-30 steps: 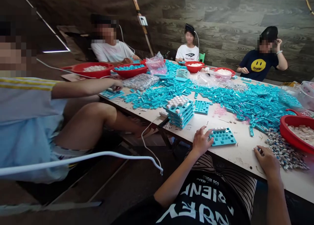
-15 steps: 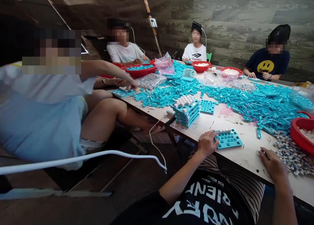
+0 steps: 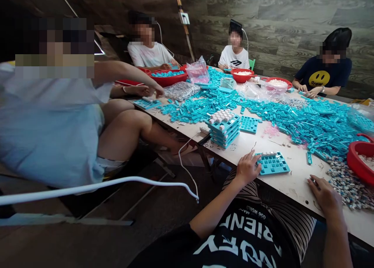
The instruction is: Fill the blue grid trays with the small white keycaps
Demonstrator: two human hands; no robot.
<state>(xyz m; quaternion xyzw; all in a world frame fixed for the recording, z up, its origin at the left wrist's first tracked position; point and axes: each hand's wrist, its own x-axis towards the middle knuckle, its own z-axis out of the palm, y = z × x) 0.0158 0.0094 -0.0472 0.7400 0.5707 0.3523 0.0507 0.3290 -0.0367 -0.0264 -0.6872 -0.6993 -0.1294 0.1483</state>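
the left hand point(image 3: 247, 168) holds the blue tray point(image 3: 274, 165) by its left edge, fingers hiding that side, near the tabletop's point(image 3: 300, 169) front. the right hand point(image 3: 326, 194) curls beside tiny parts point(image 3: 346, 185), too small to make out; whether its grip holds anything, i cannot tell. the frame cuts off a red bowl point(image 3: 355, 164).

on the table point(image 3: 300, 168) i see a stack of frames point(image 3: 223, 129), left of the nearest frame point(image 3: 273, 164); behind lies the pile of pieces point(image 3: 330, 123); at right, a bowl point(image 3: 354, 164).
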